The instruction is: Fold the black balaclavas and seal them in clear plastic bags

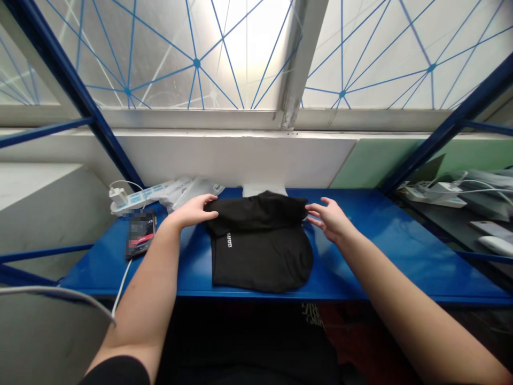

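Note:
A folded black garment with a small white logo lies in the middle of a blue shelf. My left hand rests on the garment's upper left corner, thumb under the fold and fingers pressed on the cloth. My right hand hovers just off the garment's upper right edge. Its fingers are spread and hold nothing.
A phone with a white cable lies at the shelf's left end, beside a white power strip and a clear plastic bag. Another power strip and cables sit on the neighbouring shelf to the right. A window sill runs behind.

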`<action>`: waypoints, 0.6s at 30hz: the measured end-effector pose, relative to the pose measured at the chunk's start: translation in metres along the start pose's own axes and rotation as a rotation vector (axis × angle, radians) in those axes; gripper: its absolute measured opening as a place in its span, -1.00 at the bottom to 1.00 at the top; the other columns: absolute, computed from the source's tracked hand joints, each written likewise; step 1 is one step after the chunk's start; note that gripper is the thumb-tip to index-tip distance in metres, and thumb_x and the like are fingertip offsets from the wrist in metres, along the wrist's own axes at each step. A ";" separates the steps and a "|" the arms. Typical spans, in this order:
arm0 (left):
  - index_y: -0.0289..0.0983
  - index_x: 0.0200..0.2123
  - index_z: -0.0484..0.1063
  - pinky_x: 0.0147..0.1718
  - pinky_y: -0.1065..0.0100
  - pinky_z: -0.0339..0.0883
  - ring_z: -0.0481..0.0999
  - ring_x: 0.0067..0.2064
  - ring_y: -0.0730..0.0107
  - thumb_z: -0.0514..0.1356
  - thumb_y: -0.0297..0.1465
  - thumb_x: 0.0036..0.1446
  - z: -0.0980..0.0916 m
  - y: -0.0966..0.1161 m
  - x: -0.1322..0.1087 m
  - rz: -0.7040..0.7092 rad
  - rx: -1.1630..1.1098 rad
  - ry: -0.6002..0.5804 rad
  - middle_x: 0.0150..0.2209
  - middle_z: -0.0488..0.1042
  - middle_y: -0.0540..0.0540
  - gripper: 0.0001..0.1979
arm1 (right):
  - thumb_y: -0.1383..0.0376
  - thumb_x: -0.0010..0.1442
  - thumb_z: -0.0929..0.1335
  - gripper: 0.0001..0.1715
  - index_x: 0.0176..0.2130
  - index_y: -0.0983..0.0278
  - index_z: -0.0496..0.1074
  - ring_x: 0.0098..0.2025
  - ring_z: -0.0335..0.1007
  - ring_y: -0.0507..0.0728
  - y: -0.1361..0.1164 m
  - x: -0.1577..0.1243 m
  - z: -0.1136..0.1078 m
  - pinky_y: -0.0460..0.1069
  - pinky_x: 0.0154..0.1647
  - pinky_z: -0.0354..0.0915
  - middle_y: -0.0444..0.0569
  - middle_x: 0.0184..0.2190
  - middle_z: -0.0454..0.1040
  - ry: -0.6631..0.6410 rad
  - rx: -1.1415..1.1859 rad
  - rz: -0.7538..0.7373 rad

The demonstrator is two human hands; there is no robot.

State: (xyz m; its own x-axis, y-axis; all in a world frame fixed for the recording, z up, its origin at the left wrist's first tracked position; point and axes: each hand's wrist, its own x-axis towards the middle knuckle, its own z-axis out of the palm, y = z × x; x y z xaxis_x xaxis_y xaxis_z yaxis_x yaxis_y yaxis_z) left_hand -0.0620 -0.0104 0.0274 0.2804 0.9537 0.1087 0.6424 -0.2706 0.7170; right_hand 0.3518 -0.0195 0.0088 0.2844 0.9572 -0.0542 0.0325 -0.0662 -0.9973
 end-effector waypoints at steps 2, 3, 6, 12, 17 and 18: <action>-0.21 0.04 0.48 -0.04 0.14 0.42 0.55 -0.01 0.02 0.36 -0.18 -0.09 0.008 -0.006 0.005 0.006 0.094 0.066 -0.02 0.56 -0.19 -0.43 | 0.24 -0.03 0.49 -0.28 0.12 0.21 0.33 0.18 0.36 0.32 0.012 0.009 -0.005 0.26 0.16 0.34 0.16 0.13 0.41 0.118 -0.325 -0.133; -0.20 0.04 0.48 -0.03 0.14 0.40 0.54 -0.01 0.03 0.35 -0.20 -0.07 0.014 -0.007 0.007 0.009 0.115 0.101 -0.03 0.57 -0.19 -0.45 | 0.18 0.02 0.48 -0.36 0.09 0.22 0.36 0.20 0.33 0.32 0.013 0.014 -0.004 0.23 0.22 0.29 0.15 0.13 0.42 0.094 -0.478 -0.204; -0.18 0.04 0.45 -0.04 0.13 0.38 0.56 -0.11 0.12 0.28 -0.34 0.03 0.033 -0.005 0.017 -0.010 0.128 0.204 -0.17 0.59 -0.12 -0.55 | 0.08 0.17 0.40 -0.48 0.05 0.27 0.43 0.15 0.39 0.29 0.010 0.027 0.012 0.18 0.22 0.26 0.14 0.08 0.49 -0.174 -0.775 -0.349; -0.23 -0.06 0.45 -0.22 0.27 0.39 0.50 -0.30 0.34 0.24 -0.41 0.01 0.035 0.003 0.021 0.043 -0.373 0.435 -0.28 0.48 -0.06 -0.65 | 0.15 0.14 0.43 -0.62 -0.09 0.30 0.53 -0.05 0.50 0.27 -0.016 0.029 0.040 0.08 0.00 0.35 0.13 -0.11 0.58 -0.361 -1.005 -0.430; -0.24 -0.09 0.42 -0.52 0.43 0.27 0.27 -0.58 0.56 0.25 -0.36 -0.07 -0.006 0.017 -0.004 0.147 -0.990 0.175 -0.45 0.35 0.06 -0.60 | -0.03 0.07 0.45 -0.54 -0.25 0.31 0.57 -0.34 0.50 0.17 -0.066 0.001 -0.003 0.00 -0.29 0.37 -0.02 -0.39 0.57 -0.904 -0.852 -0.300; -0.24 -0.10 0.42 -0.57 0.42 0.24 0.17 -0.64 0.58 0.21 -0.30 -0.01 -0.012 0.019 -0.008 0.170 -1.024 0.133 -0.50 0.31 0.09 -0.64 | -0.06 0.02 0.48 -0.49 -0.22 0.30 0.58 -0.29 0.51 0.19 -0.076 -0.003 -0.012 0.01 -0.26 0.38 -0.01 -0.34 0.59 -1.016 -0.849 -0.247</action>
State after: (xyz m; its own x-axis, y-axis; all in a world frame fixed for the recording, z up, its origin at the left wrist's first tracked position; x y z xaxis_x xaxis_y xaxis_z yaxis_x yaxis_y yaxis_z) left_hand -0.0610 -0.0214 0.0482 0.1900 0.9370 0.2930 -0.3268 -0.2211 0.9189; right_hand 0.3601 -0.0213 0.0849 -0.6337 0.7283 -0.2607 0.6635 0.3385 -0.6672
